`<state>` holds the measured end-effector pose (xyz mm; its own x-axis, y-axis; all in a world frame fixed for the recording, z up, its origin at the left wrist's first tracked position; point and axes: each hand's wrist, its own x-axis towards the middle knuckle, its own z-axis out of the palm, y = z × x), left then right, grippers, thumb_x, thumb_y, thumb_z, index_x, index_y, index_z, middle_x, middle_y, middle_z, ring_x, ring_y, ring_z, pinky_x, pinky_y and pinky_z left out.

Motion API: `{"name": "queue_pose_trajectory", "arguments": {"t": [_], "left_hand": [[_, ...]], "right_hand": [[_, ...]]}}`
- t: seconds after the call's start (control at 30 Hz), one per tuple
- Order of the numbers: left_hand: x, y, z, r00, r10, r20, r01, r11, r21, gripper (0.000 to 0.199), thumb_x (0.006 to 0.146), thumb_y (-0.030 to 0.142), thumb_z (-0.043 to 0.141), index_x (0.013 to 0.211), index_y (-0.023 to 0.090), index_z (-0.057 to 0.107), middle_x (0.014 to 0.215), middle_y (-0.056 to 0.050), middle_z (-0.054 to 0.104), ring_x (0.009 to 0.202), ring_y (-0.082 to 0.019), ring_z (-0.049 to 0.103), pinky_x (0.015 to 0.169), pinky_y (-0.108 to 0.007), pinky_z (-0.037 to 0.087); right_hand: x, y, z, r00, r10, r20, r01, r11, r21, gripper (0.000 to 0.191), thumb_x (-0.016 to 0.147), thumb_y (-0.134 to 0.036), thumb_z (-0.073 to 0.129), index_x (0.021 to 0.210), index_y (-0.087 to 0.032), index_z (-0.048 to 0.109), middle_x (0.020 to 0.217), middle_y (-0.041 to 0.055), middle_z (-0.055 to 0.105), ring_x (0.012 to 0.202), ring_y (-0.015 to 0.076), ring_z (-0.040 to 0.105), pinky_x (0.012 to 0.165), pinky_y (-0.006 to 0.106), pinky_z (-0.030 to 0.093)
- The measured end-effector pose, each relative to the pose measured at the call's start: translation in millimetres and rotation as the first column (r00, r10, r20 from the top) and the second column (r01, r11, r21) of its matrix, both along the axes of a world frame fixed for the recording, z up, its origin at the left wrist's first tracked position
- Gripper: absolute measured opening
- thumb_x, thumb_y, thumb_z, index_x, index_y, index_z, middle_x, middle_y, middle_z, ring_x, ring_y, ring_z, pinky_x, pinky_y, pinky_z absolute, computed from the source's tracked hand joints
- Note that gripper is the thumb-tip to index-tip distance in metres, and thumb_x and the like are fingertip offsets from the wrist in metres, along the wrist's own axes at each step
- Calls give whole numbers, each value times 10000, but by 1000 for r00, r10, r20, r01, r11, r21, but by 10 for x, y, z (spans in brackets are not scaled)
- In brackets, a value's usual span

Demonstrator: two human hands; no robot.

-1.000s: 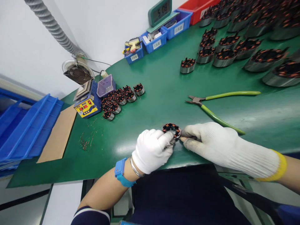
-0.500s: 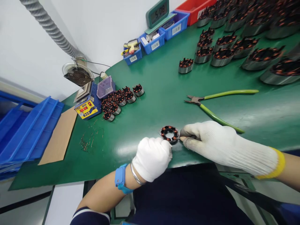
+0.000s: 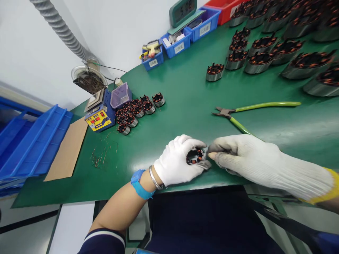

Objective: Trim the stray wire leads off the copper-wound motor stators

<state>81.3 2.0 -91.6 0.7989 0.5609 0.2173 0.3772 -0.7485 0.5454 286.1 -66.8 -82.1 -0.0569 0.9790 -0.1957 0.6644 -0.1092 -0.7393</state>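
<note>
My left hand (image 3: 182,160), in a white glove, is closed around a motor stator (image 3: 195,156), a ring with copper windings and black insulation. Its thumb and fingers wrap the rim, and the open centre faces up. Just right of the stator, my right hand (image 3: 243,153) has its gloved thumb and forefinger pinched together. What looks like a thin wire runs from the stator's edge to those fingertips; its end is hidden. Beyond the right hand, green-handled cutting pliers (image 3: 225,112) lie with their jaws apart, one handle partly covered by the glove.
Finished-looking rows of stators (image 3: 261,62) stand at the right, and a smaller cluster (image 3: 137,107) sits left beside a blue-and-yellow soldering station (image 3: 100,114). Wire scraps (image 3: 99,158) litter the left. Blue bins (image 3: 176,47) and a digital clock (image 3: 182,13) line the back edge.
My left hand has turned from a fist below the stator to a grip around its left side. My right hand has shifted slightly right, keeping its pinch.
</note>
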Motion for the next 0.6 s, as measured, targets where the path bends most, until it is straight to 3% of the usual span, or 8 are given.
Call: {"name": "queue_pose_trajectory", "arguments": {"t": [0.13, 0.33, 0.43, 0.6], "left_hand": [[-38, -41, -38, 999, -19, 26, 17, 999, 50, 351, 892, 482, 698, 1076, 191, 631, 1013, -95, 716, 910, -237, 681, 831, -398, 575], [-36, -58, -124, 991, -81, 104, 76, 996, 50, 246, 960, 422, 600, 1036, 189, 615, 980, -93, 721, 873, -222, 674, 818, -380, 569], [-21, -97, -158, 996, -54, 68, 45, 990, 134, 248, 959, 425, 563, 1010, 191, 630, 961, -94, 719, 841, -229, 667, 788, -384, 568], [6, -163, -176, 1000, 0, -7, 2, 979, 206, 234, 951, 383, 504, 962, 198, 646, 930, -90, 707, 817, -231, 643, 755, -372, 556]], "right_hand": [[21, -3, 29, 999, 47, 12, -46, 997, -54, 309, 838, -462, 497, 666, -251, 643, 511, -10, 561, 473, 157, 500, 466, 285, 352], [82, -6, 106, 995, 96, -20, -97, 987, -130, 329, 834, -513, 524, 709, -234, 646, 610, 15, 621, 522, 160, 521, 478, 277, 365], [115, -32, 106, 992, 103, -75, -114, 980, -162, 342, 834, -544, 556, 714, -232, 628, 576, 9, 572, 487, 143, 452, 458, 276, 325], [182, -22, 54, 975, 70, -210, -124, 958, -258, 535, 847, -727, 554, 662, -227, 514, 529, -16, 482, 460, 110, 372, 446, 269, 273]]}}
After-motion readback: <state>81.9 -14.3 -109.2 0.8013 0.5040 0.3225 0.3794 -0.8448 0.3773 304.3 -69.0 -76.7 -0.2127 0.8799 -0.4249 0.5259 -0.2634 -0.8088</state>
